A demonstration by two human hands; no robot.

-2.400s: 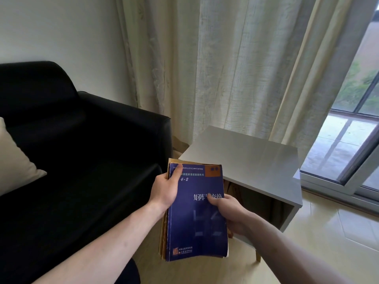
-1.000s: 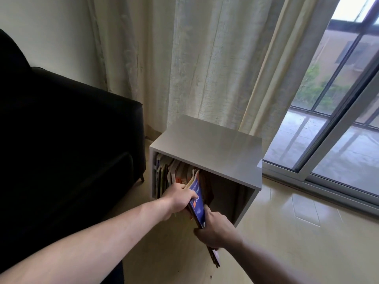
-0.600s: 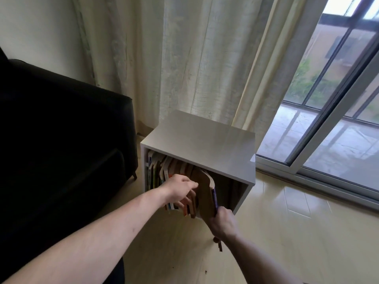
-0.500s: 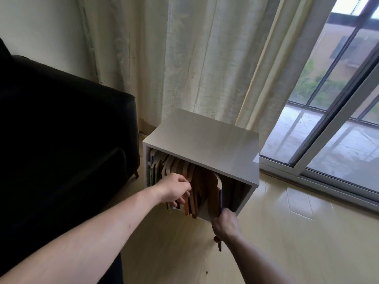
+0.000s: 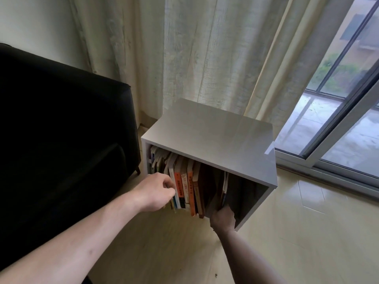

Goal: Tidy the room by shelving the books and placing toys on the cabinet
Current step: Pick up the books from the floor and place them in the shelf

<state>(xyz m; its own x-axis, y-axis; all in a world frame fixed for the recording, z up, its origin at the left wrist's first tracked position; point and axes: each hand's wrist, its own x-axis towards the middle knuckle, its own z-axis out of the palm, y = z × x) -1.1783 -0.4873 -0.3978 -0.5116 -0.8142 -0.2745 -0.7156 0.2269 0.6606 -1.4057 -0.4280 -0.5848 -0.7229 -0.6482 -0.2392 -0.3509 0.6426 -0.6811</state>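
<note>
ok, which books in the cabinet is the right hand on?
The rightmost books, at the row's end beside the empty space; right hand grips their lower edge.

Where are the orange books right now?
In the head view, the orange books stand inside the grey cabinet, in the row's middle, just right of the left hand.

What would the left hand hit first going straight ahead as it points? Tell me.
The left hand points into the cabinet, so it would meet the spines of the standing books first; its fingertips look nearly there already, though depth is unclear.
</note>
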